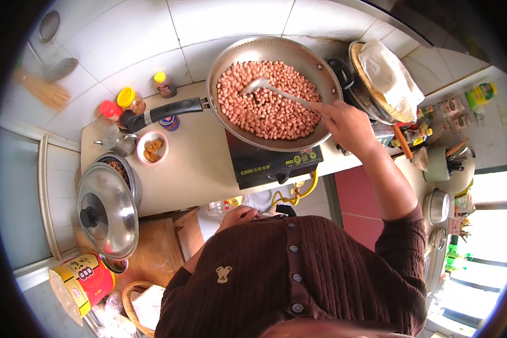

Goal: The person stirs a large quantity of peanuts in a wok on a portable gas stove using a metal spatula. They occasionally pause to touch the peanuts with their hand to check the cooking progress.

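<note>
My right hand (343, 125) is closed round the handle of a metal ladle (290, 96), its bowl resting among pinkish-brown peanuts (281, 118). The peanuts spread over the bottom of a wide wok (265, 48), which sits on a black induction cooker (276, 166). The wok's long black handle (166, 111) points left, and a short black grip is on its right side. Low in front of my body is my left hand (238, 217), with fingers curled together. What it may hold is hidden.
Left of the wok are a small bowl of brown paste (152, 147), a steel pot (118, 141), several lidded jars and a steel pan under a glass lid (108, 211). A woven basket with a white bag (391, 76) stands at right. A yellow hose (298, 194) hangs below the counter.
</note>
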Demonstrator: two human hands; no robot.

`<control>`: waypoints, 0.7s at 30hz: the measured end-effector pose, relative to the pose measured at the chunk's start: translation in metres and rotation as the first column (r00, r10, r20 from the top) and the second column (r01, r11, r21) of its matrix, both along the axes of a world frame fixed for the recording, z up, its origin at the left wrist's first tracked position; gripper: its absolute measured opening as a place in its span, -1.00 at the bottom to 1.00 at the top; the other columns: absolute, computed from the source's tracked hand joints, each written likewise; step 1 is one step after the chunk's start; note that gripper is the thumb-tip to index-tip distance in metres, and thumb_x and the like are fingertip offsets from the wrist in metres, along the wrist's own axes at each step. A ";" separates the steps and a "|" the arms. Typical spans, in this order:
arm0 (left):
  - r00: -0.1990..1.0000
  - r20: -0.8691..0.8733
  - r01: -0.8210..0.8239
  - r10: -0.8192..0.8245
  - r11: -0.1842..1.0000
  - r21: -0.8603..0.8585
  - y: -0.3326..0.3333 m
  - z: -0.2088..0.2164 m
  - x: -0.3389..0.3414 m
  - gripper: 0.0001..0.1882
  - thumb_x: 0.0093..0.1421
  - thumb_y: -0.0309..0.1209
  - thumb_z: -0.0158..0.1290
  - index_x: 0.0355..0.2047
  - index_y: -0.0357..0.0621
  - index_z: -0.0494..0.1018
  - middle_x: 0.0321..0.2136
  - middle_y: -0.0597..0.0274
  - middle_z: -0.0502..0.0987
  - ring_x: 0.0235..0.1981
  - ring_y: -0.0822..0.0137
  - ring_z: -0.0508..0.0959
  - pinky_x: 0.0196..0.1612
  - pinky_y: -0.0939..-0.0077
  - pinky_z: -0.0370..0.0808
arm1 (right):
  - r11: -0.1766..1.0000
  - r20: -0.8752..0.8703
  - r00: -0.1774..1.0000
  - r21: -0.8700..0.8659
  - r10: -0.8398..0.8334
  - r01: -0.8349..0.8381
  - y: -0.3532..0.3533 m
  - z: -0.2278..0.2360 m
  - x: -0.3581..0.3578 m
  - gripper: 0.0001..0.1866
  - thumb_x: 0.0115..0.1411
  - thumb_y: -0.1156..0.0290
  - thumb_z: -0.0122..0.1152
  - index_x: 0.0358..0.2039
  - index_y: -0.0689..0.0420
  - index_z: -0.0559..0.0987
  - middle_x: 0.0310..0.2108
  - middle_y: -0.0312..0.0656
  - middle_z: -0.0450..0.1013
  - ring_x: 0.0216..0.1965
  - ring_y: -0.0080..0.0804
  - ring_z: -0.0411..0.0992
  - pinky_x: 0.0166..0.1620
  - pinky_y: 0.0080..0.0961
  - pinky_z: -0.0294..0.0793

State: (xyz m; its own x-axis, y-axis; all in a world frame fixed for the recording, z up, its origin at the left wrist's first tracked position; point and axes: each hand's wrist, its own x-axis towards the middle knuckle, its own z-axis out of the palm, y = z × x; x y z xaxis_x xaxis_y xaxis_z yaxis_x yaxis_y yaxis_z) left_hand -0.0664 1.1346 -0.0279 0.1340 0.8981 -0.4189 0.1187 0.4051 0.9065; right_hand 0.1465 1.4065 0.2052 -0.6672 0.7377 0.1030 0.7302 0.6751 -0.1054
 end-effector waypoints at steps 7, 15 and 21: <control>0.998 0.024 -0.052 0.051 0.999 0.010 0.000 -0.003 0.006 -0.66 0.34 -0.21 -0.01 -0.27 -0.27 0.56 -0.33 0.22 0.59 -0.23 0.43 0.52 -0.10 0.52 0.41 | 0.985 0.057 0.984 0.044 -0.167 0.164 0.011 -0.010 0.010 -0.62 0.21 0.37 0.12 0.06 -0.21 0.56 -0.41 -0.12 0.44 -0.35 -0.05 0.47 -0.28 -0.19 0.47; 0.999 -0.007 0.038 -0.038 0.999 -0.024 0.013 -0.010 0.008 -0.65 0.32 -0.16 -0.01 -0.24 -0.20 0.59 -0.30 0.13 0.60 -0.21 0.32 0.56 -0.10 0.45 0.44 | 0.975 0.346 0.913 0.036 -0.217 0.218 -0.063 0.077 0.070 -0.58 0.17 0.40 0.17 0.07 -0.22 0.55 -0.45 -0.16 0.40 -0.39 -0.13 0.46 -0.29 -0.21 0.46; 0.999 -0.016 0.036 -0.036 0.999 -0.006 0.014 -0.007 0.008 -0.66 0.30 -0.16 0.00 -0.24 -0.17 0.59 -0.30 0.09 0.60 -0.20 0.27 0.57 -0.10 0.42 0.45 | 0.982 0.256 0.958 -0.106 -0.127 0.158 -0.062 0.071 0.057 -0.59 0.16 0.41 0.17 0.04 -0.19 0.57 -0.49 -0.16 0.38 -0.40 -0.13 0.45 -0.31 -0.23 0.45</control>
State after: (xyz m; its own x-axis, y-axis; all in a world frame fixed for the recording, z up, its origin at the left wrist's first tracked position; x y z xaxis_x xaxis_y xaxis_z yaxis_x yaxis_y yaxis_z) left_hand -0.0583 1.1491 -0.0349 0.1592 0.8906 -0.4259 0.1472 0.4052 0.9023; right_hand 0.2030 1.3446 0.2763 -0.5469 0.8237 -0.1498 0.8318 0.5549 0.0144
